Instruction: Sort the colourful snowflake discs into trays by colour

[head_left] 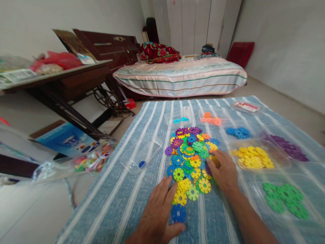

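A loose heap of slotted plastic building discs (189, 159) in yellow, green, blue, purple and orange lies on the striped cloth. My left hand (158, 206) is at the near left edge of the heap, palm down with fingers stretched out and thumb apart; it holds nothing. Beside its thumb lies a single dark blue disc (178, 213). At the right side of the heap, my right hand (224, 171) has its fingers and thumb curled round a shaded yellow disc (215, 161). Its fingertips partly hide the pieces there.
Clear plastic boxes hold sorted discs: yellow (254, 157), green (284, 198), purple (289, 147), blue (238, 133), orange (212, 120) and light blue (181, 120). Left of the heap is a clear box with one blue disc (142, 164). A bed (182, 79) stands beyond.
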The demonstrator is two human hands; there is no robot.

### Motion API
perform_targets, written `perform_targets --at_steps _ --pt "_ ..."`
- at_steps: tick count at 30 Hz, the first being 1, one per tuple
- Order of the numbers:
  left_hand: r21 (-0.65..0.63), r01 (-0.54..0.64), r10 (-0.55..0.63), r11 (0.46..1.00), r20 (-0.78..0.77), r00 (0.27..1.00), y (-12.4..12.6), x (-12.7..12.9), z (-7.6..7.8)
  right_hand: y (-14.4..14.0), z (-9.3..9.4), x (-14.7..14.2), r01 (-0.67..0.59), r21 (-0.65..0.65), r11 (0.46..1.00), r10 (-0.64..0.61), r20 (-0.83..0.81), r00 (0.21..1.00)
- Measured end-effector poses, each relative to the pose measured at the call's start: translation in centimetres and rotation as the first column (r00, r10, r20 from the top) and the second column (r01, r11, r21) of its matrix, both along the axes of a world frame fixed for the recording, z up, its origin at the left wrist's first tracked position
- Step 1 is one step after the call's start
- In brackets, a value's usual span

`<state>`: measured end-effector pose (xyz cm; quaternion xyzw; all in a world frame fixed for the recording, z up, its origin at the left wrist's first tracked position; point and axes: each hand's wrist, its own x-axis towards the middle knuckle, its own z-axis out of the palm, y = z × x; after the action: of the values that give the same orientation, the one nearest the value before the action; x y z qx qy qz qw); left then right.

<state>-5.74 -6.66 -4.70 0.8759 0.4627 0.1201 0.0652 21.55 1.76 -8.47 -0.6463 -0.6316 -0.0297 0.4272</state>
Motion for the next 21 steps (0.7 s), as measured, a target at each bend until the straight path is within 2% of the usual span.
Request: perform_targets --at_steps 3,6,9,14,17,21 --pt "0.026 0.000 0.000 1.000 -0.006 1.000 0.1 0.1 -0.3 0.0 -0.2 0.1 -0.022 -0.014 1.000 0.022 0.015 1.000" --pt "0.025 0.008 -0.008 1.000 -0.020 1.000 1.3 1.1 0.5 -0.2 -0.4 0.1 -0.058 -0.024 0.998 0.058 0.024 0.998" --pt "-0.027 -0.025 0.024 0.999 -0.025 0.999 2.3 3.0 1.0 -0.3 -0.4 0.0 -0.091 -0.024 0.996 0.091 0.007 0.996" --pt "-0.063 -0.045 0.048 0.997 0.038 0.998 3.4 6.9 0.7 -0.5 0.0 -0.2 -0.095 -0.063 0.993 0.093 -0.029 0.995" --pt "-0.048 0.000 0.003 0.999 0.074 0.997 4.2 8.8 0.7 -0.6 0.3 -0.2 -0.105 -0.091 0.990 0.099 -0.069 0.993" --pt "-0.005 0.175 -0.173 0.985 0.110 0.979 4.8 10.2 1.0 -0.7 0.4 0.0 -0.121 -0.086 0.989 0.109 -0.125 0.986"
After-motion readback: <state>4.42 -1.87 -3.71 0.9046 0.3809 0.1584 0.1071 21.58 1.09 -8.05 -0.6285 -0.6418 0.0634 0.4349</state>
